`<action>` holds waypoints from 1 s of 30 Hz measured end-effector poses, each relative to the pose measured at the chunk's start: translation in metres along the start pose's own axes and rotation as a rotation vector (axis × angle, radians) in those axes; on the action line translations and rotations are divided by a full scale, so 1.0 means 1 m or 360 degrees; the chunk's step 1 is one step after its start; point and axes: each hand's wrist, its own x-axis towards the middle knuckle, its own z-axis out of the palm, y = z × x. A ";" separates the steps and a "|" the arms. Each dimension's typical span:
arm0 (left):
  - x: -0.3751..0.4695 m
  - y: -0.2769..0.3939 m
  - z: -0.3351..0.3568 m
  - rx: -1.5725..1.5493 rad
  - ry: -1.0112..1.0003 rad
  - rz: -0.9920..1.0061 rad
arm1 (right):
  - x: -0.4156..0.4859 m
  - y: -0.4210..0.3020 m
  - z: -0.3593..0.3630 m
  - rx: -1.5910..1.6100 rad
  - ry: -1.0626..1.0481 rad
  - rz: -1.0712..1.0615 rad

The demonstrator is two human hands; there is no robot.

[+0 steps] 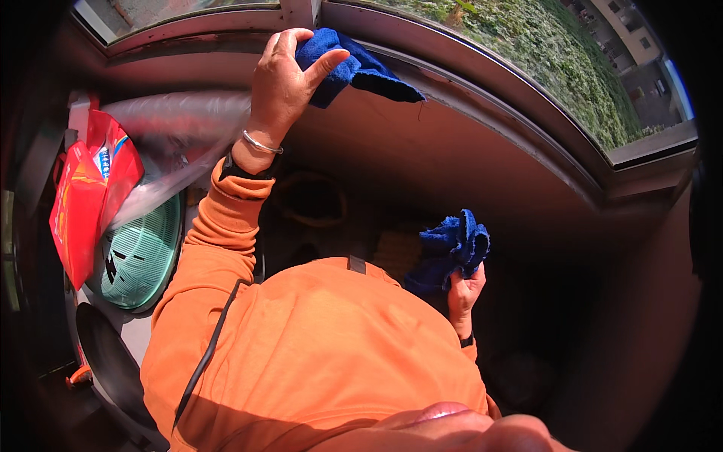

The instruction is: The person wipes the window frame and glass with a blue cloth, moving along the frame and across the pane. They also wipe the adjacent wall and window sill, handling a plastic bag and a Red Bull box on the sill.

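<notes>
My left hand [285, 82], with a silver bangle and a dark band at the wrist, is raised to the window frame [486, 85]. Its fingers and thumb hold a blue cloth [339, 65], which lies against the sill and trails to the right along the lower rail. Lower down, near my waist at the right, my right hand [467, 288] grips a second bunched blue cloth [457, 246] with frayed edges. That cloth is clear of the window. Part of the right hand's fingers is hidden behind the cloth.
At the left, a red bag [93, 192] and clear plastic sheeting [181, 116] rest over a green plastic basket [141, 257]. A dark pan [110, 361] is below them. The wall [452, 147] runs under the window. Dim objects are in the shadow near the floor.
</notes>
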 end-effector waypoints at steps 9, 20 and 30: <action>-0.006 0.022 0.082 0.0572 -0.0372 0.0677 | -0.026 0.004 -0.017 -0.0120 0.0196 0.0022; -0.126 0.175 0.200 -0.1453 -0.1834 0.1087 | -0.068 0.006 -0.033 -0.0307 0.0296 0.0153; -0.223 -0.017 0.149 -0.0995 -0.2104 -0.0220 | -0.037 0.031 -0.024 -0.0293 0.0041 0.0160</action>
